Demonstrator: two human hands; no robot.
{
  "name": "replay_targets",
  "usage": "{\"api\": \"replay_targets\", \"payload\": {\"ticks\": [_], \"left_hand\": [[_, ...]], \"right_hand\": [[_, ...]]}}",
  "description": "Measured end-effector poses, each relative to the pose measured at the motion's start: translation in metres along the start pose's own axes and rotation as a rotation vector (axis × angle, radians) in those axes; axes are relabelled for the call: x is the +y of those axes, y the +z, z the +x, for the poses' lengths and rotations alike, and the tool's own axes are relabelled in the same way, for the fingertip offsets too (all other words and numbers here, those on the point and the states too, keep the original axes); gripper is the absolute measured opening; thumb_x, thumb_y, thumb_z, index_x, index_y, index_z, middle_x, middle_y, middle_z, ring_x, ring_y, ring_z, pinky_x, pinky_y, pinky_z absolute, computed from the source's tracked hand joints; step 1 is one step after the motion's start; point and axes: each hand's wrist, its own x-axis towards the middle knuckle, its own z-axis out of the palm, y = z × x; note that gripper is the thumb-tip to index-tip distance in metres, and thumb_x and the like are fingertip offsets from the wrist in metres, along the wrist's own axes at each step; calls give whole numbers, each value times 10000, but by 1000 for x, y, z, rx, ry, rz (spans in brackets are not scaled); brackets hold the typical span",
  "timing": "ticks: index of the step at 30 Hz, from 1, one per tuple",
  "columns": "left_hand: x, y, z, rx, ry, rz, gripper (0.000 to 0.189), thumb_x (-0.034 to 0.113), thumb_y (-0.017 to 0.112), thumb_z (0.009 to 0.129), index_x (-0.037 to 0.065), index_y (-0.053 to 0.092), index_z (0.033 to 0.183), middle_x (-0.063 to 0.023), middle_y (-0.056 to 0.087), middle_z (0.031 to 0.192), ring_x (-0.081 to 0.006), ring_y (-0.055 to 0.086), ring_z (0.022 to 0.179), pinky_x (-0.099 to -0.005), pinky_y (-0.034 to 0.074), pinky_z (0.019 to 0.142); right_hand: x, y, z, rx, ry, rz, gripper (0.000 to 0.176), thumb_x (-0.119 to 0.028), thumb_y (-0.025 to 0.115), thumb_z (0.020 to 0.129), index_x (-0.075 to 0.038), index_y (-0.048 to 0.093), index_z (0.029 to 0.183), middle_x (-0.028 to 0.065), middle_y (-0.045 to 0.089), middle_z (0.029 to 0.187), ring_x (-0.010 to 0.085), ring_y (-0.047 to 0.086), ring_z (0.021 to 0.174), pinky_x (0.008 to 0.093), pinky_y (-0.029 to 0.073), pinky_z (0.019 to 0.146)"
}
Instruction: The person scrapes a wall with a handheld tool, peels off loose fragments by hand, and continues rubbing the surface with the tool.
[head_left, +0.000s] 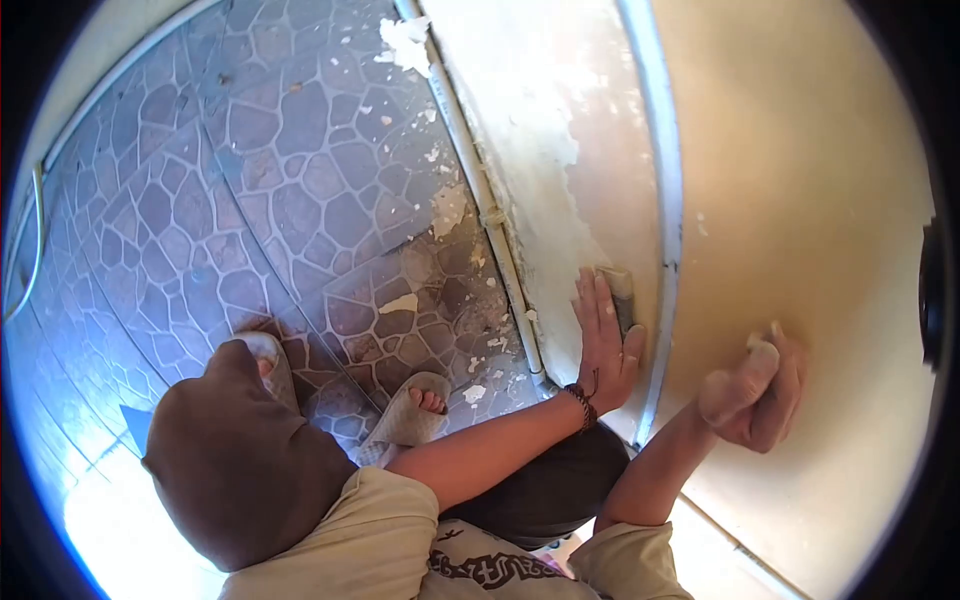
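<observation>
My left hand reaches to the lower wall with its fingers laid over a small greyish block, pressed against the wall surface. A dark braided bracelet circles that wrist. To the right, my right hand is held closed in front of the beige wall, its fingers curled in; a small pale tip shows at the fingers, too small to name. Above my left hand the lower wall has a patchy whitish surface with peeled edges.
A pipe runs along the foot of the wall. Pale flakes lie scattered on the stone-patterned floor. My slippered feet and dark-clad knee are below. A light strip divides the wall.
</observation>
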Motion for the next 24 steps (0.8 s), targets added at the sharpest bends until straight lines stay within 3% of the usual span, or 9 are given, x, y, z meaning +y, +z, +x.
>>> {"api": "replay_targets", "payload": {"ticks": [3,6,9,11,13,16,19,23,24], "left_hand": [[-16,-13,57,79,161,98,758,266,464,934,-42,56,1493,-320,25,1535,-507,16,1417,-626,5,1108],[14,-55,196,287,222,64,689,338,407,985,-73,141,1470,-300,142,1526,-422,101,1433,-479,68,1165],[3,-28,122,165,102,93,702,302,425,972,-82,113,1470,-325,118,1519,-450,84,1427,-500,57,1160],[5,-16,89,186,109,89,714,278,437,963,-89,94,1470,-342,101,1513,-469,73,1423,-514,49,1158],[-5,-1,15,12,178,138,777,280,467,933,-78,46,1480,-356,39,1515,-509,25,1413,-583,13,1130],[-2,-14,59,22,192,134,800,328,454,933,-78,36,1481,-350,21,1520,-521,5,1408,-620,-20,1106],[27,-59,216,185,103,147,672,305,367,994,-84,96,1471,-292,133,1531,-431,88,1431,-468,76,1165],[10,-55,194,249,253,-19,646,253,375,998,-106,101,1460,-306,132,1524,-438,107,1423,-464,78,1169],[18,-39,139,182,65,75,688,256,400,980,-112,74,1461,-334,88,1520,-457,87,1422,-471,73,1169]], "right_hand": [[1,-4,-7,-38,9,-66,181,-46,533,872,102,637,859,170,596,680,258,544,580,329,450,508],[4,-13,-4,-178,-49,4,185,-62,541,867,101,628,868,169,601,686,262,549,587,341,461,522],[0,-18,-1,-242,-36,9,187,-69,558,844,102,623,882,174,611,700,270,555,595,366,470,537],[-1,-3,3,-122,-33,-17,189,-70,557,841,107,621,863,184,612,701,271,552,589,365,469,531],[2,0,-2,-37,-28,-73,196,-72,555,844,112,619,867,188,610,701,267,549,589,362,466,523],[-1,-6,-6,-59,20,-90,230,-114,543,874,107,603,851,169,584,668,259,542,582,354,450,500],[-1,-13,-7,-157,0,-55,267,-172,541,897,78,603,828,143,563,645,259,536,574,354,443,499],[-2,-12,-5,-224,-31,24,293,-239,545,912,44,606,864,121,547,634,260,527,573,372,444,524],[-3,-5,-3,-195,-44,43,300,-254,546,914,38,608,879,118,546,635,260,526,574,379,446,532]]}}
